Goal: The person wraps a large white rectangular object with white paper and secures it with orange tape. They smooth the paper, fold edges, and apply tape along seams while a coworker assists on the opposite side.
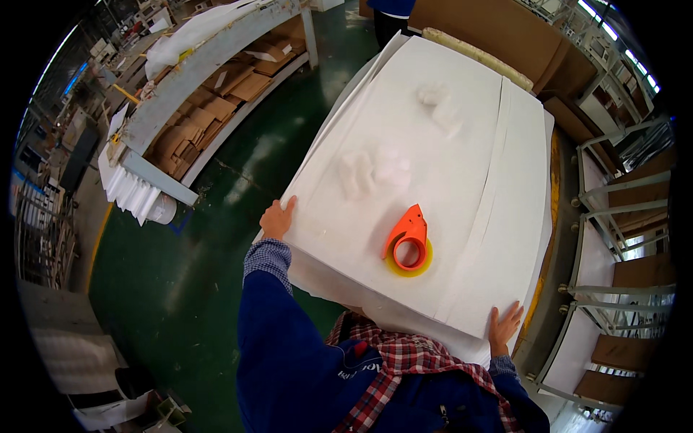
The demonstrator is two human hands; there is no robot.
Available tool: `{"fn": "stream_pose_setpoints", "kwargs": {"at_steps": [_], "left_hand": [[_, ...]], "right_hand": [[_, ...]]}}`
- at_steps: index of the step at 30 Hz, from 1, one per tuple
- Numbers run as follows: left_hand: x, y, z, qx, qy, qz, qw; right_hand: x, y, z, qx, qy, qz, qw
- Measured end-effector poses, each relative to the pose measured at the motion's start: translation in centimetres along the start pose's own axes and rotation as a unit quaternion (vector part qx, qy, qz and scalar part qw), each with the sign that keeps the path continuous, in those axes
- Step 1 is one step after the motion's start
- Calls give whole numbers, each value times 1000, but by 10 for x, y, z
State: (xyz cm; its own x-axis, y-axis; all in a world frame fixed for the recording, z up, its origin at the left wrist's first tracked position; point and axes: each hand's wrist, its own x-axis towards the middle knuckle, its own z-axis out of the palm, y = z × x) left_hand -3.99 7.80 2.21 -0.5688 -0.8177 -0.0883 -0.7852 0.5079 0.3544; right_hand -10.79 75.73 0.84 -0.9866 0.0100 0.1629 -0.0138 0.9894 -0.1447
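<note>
A stack of large white sheets (pixel 317 224), looking like foam or padded board, lies in front of me. My left hand (pixel 276 219) grips its near left corner, thumb by the top face and fingers over the side. At the near right corner, my right hand (pixel 504 327) holds the edge, its thumb against the sheet and its fingers along the outer side. Between the hands, nearer the right, an orange tape dispenser (pixel 402 234) with a roll of yellowish tape (pixel 426 265) rests on top. Crumpled clear or white film (pixel 372 173) lies farther back.
To the left stands a grey workbench (pixel 173 86) with cardboard pieces (pixel 195 126) on its shelf. Metal racks (pixel 621 289) line the right side. Brown cardboard panels (pixel 498 32) stand behind the stack, near another person in blue (pixel 392 7). The floor (pixel 166 289) is green.
</note>
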Motion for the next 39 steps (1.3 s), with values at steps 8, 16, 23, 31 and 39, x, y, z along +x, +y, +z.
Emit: {"fn": "stream_pose_setpoints", "kwargs": {"at_steps": [8, 16, 23, 31, 39], "left_hand": [[11, -4, -3, -32, -39, 11, 999], [12, -3, -13, -39, -72, -15, 997], [17, -7, -8, -51, -88, -11, 995], [33, -23, 3, -77, -109, 4, 991], [43, -17, -1, -18, -139, -15, 990]], "right_hand": [[2, 3, 0, 2, -11, -2, 1000], [1, -13, -7, 12, -19, 5, 1000], [-2, -2, -11, 41, -11, -25, 999], [6, -14, -7, 24, 19, -5, 1000], [4, -29, -27, 30, -17, 26, 999]]}}
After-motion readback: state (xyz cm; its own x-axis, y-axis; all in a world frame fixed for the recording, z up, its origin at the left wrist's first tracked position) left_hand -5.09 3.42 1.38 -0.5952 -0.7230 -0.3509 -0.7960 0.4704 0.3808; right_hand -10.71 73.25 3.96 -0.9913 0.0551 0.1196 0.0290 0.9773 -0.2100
